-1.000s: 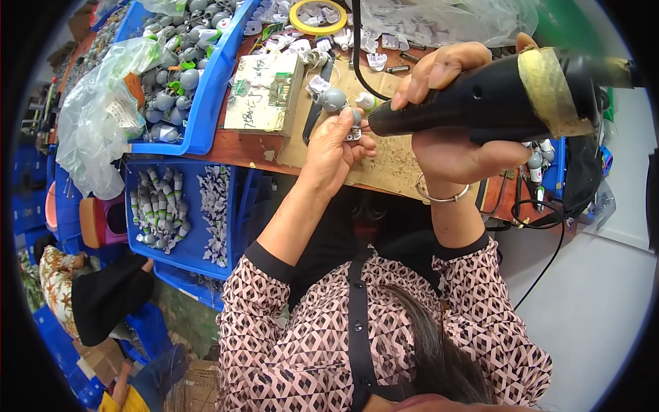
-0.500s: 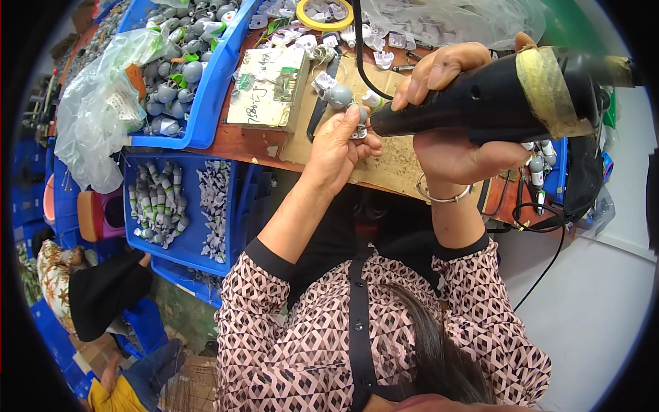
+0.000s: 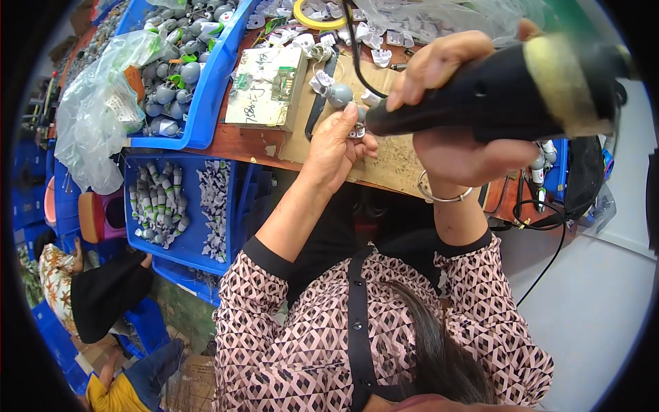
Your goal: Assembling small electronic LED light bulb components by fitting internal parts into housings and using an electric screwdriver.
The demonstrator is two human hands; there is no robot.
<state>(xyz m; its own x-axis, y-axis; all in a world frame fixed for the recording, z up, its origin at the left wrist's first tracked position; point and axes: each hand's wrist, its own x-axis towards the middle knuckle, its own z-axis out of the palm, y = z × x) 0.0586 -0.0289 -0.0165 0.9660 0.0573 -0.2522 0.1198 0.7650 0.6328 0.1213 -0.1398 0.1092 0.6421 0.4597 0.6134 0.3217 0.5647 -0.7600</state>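
Observation:
My left hand [image 3: 336, 147] pinches a small grey-and-white plastic part [image 3: 358, 127] between thumb and fingers, just above the cardboard on the bench. Beside it is a round grey piece [image 3: 339, 95] with a white end. My right hand [image 3: 446, 89] is wrapped around a black power tool [image 3: 480, 93] shaped like an electric screwdriver, with a band of yellowish tape around its thick end. The tool's narrow end meets the held part; its very tip is hidden there. Motion smears the thick end and part of my right hand.
A white box [image 3: 264, 93] stands left of my hands. Farther left, a blue bin [image 3: 199, 127] holds many round grey pieces; a lower blue tray [image 3: 185, 257] holds more parts. White pieces [image 3: 381, 58] and a yellow tape roll [image 3: 320, 25] lie at the back. A black cable [image 3: 355, 58] hangs near the tool.
The tool's thick end has swung slightly right and up and is more blurred. Its narrow end stays at the part in my left hand, which has barely shifted.

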